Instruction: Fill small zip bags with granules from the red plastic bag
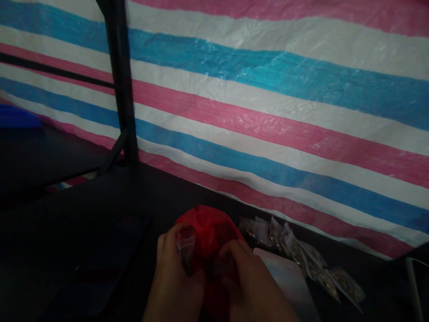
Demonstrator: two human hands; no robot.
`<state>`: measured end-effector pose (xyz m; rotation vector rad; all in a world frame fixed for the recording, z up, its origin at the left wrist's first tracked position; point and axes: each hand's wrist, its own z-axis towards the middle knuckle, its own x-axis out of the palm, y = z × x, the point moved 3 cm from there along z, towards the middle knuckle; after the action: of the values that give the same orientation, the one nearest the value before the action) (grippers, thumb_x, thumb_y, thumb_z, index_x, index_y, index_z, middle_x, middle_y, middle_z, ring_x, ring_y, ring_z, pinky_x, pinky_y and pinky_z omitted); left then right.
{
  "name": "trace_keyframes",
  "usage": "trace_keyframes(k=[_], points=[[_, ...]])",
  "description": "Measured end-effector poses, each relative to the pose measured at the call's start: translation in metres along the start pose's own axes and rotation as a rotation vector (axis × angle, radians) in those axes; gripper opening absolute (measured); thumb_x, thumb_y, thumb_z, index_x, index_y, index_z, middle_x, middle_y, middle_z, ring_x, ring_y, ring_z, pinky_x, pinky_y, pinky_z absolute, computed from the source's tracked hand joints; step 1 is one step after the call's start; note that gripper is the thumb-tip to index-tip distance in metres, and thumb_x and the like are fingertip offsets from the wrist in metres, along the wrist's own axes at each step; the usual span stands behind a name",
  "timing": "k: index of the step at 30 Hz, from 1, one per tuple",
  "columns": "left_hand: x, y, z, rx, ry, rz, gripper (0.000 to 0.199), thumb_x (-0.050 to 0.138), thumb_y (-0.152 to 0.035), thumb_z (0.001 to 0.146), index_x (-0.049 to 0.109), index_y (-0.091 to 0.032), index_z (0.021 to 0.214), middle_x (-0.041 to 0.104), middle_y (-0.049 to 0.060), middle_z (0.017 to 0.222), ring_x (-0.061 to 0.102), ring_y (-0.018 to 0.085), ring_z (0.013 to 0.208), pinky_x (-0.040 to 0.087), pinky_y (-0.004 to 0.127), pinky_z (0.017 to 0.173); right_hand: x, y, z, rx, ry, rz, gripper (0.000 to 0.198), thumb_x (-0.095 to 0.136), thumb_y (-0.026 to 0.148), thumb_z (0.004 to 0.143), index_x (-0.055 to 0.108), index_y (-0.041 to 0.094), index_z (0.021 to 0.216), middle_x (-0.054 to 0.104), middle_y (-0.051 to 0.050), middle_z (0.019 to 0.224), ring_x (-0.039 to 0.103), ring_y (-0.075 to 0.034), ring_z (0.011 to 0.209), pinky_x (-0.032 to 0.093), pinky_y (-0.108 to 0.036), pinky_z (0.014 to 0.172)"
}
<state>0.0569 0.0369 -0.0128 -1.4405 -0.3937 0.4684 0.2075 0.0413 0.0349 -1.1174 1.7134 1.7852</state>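
Observation:
A red bag (208, 223) of thin, see-through material lies on the dark tabletop in front of me, its mouth spread toward me. My left hand (176, 273) is curled at its left side. Between the fingers and the red material shows a small clear zip bag (187, 246) with something dark inside. On the opposite side my right hand (243, 268) has its fingers bent over the red bag's edge, gripping it. The fingertips inside the bag are dim and partly hidden. To the right, several small zip bags (291, 246) with small brownish contents lie in a row.
A pale flat panel (284, 273) lies beside my right hand. Behind the black table (157, 188) hangs a striped plastic sheet (268, 107). A black metal post (122, 80) rises at the back left. A blue object (18, 117) sits far left, a dark-framed item (417, 286) far right.

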Motion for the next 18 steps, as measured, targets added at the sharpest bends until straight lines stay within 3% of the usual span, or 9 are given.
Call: trace_keyframes(k=[5, 9, 18], points=[[-0.001, 0.007, 0.002, -0.006, 0.032, 0.019, 0.071, 0.068, -0.030, 0.060, 0.056, -0.023, 0.129, 0.057, 0.010, 0.129, 0.064, 0.034, 0.116, 0.057, 0.058, 0.101, -0.004, -0.006, -0.002, 0.005, 0.012, -0.056, 0.047, 0.051, -0.012, 0.065, 0.066, 0.021, 0.094, 0.071, -0.007, 0.111, 0.068, -0.028, 0.104, 0.047, -0.038, 0.086], [0.002, 0.013, 0.003, 0.012, 0.082, 0.065, 0.065, 0.064, -0.029, 0.063, 0.057, -0.022, 0.128, 0.058, 0.011, 0.130, 0.065, 0.033, 0.117, 0.057, 0.055, 0.102, -0.001, -0.011, 0.001, 0.093, -0.008, -0.066, 0.046, 0.051, -0.012, 0.071, 0.066, 0.021, 0.099, 0.074, -0.008, 0.113, 0.069, -0.030, 0.106, 0.048, -0.037, 0.084], [0.009, 0.010, 0.000, -0.171, 0.138, -0.091, 0.083, 0.059, -0.029, 0.047, 0.050, -0.024, 0.130, 0.059, 0.011, 0.135, 0.060, 0.037, 0.130, 0.046, 0.058, 0.118, 0.006, -0.010, 0.008, 0.156, -0.063, -0.036, 0.060, 0.046, -0.017, 0.066, 0.068, 0.020, 0.108, 0.072, -0.010, 0.127, 0.065, -0.028, 0.124, 0.047, -0.037, 0.101]])
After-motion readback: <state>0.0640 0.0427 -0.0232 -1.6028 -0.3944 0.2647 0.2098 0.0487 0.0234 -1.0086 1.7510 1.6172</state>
